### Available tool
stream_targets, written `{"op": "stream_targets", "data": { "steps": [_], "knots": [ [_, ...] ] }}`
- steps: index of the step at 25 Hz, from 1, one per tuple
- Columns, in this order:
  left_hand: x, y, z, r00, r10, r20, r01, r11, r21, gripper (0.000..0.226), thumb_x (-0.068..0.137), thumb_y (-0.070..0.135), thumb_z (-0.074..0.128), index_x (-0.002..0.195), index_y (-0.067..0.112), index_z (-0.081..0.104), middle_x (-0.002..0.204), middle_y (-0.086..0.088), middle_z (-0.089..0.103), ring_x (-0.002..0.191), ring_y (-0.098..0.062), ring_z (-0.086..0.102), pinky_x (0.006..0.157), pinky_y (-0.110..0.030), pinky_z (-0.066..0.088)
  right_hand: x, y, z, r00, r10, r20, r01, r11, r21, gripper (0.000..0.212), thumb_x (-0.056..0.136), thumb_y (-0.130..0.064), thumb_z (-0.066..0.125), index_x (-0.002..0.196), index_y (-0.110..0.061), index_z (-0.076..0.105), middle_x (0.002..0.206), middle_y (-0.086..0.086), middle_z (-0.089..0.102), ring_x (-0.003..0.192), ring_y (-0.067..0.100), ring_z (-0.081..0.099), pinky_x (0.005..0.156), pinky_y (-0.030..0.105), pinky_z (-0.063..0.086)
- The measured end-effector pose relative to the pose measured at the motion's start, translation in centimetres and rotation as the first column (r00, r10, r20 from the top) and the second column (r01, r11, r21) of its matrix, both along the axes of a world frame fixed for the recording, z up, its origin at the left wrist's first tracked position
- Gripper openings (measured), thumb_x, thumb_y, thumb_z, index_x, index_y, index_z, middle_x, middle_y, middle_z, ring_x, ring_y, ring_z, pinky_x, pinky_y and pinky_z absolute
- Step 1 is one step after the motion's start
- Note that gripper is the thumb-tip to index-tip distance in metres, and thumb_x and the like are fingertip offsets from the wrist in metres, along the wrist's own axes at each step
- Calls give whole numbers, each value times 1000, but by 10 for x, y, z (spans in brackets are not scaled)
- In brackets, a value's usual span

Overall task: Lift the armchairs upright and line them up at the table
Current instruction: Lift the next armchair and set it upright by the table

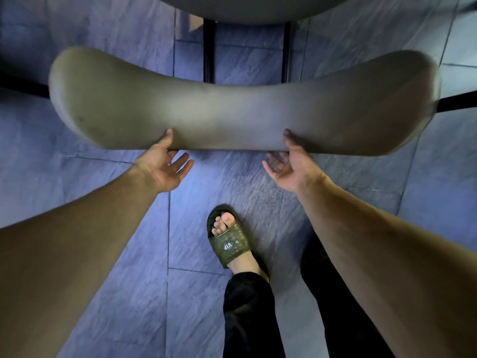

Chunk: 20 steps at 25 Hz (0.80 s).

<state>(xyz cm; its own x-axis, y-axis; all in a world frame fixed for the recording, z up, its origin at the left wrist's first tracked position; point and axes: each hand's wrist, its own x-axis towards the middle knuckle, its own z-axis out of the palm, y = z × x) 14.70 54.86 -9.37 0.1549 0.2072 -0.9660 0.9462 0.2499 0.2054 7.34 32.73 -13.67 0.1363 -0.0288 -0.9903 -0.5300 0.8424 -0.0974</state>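
With left hand point(165, 167) and right hand point(289, 167) loose, only thumbs on armchair point(232, 117) backrest edge, probably slips sideways.

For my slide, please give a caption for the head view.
Both hands, left and right, open at the armchair's curved backrest.

Dim bluish light, soft blur, fisheye edges
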Motion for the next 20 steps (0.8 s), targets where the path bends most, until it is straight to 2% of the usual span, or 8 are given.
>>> {"op": "stream_targets", "data": {
  "steps": [2,3,5,7,9,11,16,20],
  "knots": [
    [-4,-1,4,1000,-10,-2,10,1000,-10,31,88,45,61,113,26,61,118,9,59,113,-17,56,65,-29,52,0,-3,5,1000,-23,-13,23,1000,-6,56,89,-42,64,136,-15,50,127,3,57,128,19,51,85,36,47],
    [-6,-4,8,1000,1,-1,-1,1000,-6,39,88,45,61,122,26,59,119,10,59,113,-17,57,65,-29,52,0,-6,11,999,-28,-18,28,1000,-6,50,90,-41,63,131,-14,53,119,4,59,134,22,47,88,35,48],
    [-12,-10,23,999,35,-1,-35,999,14,45,88,45,61,127,23,56,111,10,59,111,-17,58,69,-30,53,-1,-13,31,999,-32,-39,32,999,0,28,93,-41,59,103,-14,59,89,3,55,144,28,30,98,33,46],
    [-16,-19,50,999,50,10,-50,999,3,46,89,44,60,128,22,54,110,8,56,110,-18,56,80,-32,51,-1,-21,62,998,-27,-48,27,1000,5,23,94,-41,57,92,-18,56,80,1,52,145,27,27,97,31,46],
    [-22,-27,85,998,59,13,-59,998,-4,50,90,44,58,135,21,50,120,3,53,112,-19,54,86,-34,49,-4,-28,100,997,1,-73,-3,1000,-28,26,92,-41,60,109,-21,56,87,0,55,130,25,52,86,32,49],
    [-27,-32,133,998,51,28,-51,999,-7,55,91,44,57,139,20,48,129,-1,53,117,-20,55,87,-35,48,-7,-33,149,995,22,-93,-26,999,-45,39,90,-41,62,123,-22,53,92,1,57,103,19,59,79,34,52],
    [-18,-42,255,997,-17,70,13,998,69,57,92,46,55,141,20,44,142,-4,51,128,-22,54,88,-35,48,-4,-43,278,993,60,-104,-67,996,-58,49,91,-41,61,133,-17,51,95,3,62,110,22,58,86,35,49],
    [2,-48,347,986,-45,159,28,994,107,54,92,45,55,137,17,44,135,-5,55,124,-26,56,87,-37,48,13,-46,378,991,97,-89,-105,990,-93,49,92,-40,61,133,-16,49,124,10,60,106,25,57,81,34,49]
  ]
}}
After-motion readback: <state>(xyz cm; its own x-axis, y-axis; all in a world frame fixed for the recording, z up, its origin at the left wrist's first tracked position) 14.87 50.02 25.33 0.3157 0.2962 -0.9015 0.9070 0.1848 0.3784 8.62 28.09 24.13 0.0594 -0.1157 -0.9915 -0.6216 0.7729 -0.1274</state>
